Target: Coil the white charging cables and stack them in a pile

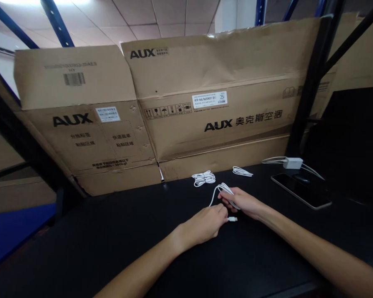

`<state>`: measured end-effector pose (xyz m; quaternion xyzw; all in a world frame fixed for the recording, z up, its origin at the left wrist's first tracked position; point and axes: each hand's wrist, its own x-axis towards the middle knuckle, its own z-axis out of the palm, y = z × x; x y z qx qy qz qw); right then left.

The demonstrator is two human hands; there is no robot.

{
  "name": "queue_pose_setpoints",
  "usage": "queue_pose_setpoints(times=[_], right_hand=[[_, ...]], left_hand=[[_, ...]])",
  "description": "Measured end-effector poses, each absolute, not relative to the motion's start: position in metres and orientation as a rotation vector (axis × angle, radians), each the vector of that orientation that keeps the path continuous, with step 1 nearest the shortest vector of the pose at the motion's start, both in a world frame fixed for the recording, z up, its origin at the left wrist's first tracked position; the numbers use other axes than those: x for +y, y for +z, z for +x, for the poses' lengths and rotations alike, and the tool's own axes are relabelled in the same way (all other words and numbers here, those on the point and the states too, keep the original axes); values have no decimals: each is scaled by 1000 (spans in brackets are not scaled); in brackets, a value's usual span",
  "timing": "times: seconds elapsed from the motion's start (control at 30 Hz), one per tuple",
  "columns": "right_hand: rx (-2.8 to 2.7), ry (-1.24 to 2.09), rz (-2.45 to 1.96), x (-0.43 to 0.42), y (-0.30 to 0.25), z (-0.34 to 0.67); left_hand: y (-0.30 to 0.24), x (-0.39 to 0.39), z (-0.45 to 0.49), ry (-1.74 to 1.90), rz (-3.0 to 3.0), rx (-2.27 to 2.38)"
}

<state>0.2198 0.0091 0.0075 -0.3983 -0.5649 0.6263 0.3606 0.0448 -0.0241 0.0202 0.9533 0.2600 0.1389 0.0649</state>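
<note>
L hand (205,223) is pinching the plug end of a thin white charging cable (219,191), mid black tabletop (112,240). R hand (244,203), fingers curled, is gripping the cable's loops. A coiled white cable bundle (203,178) is lying at 12 o'clock; a flat dark smartphone (301,191) & small white adapter block (292,163) are sitting at 2 o'clock.

A: What's in the hands?
B: One white cable (219,191); the left hand (205,223) pinches it near the plug; the right hand (244,203) grips its loops, both low over the black table (143,236).
A: Beyond them?
B: A bundled cable (203,178); a phone (300,190) to the right.
</note>
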Motion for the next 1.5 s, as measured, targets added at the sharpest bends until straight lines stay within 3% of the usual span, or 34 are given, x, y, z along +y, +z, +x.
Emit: queue_pose_setpoints(times=[0.17,0.4,0.5,0.7,0.93,1.23,1.5], right_hand=[[-1475,1670,-833,6,3,213],[-1421,1825,-708,4,4,211],[-1458,1828,-737,2,5,210],[-1467,1845,-781,-2,5,211],[-1427,1679,-1030,10,2,220],[-1601,1641,-1080,3,9,221],[-1722,1567,-1105,3,12,223]], left_hand=[[29,-32,57,780,2282,800],[23,-14,57,1009,1623,872],[19,-6,53,975,1663,1026],[32,9,29,611,2298,1663],[39,28,-30,275,2266,2290],[33,36,-36,15,2214,2321],[29,30,-30,270,2231,2130]])
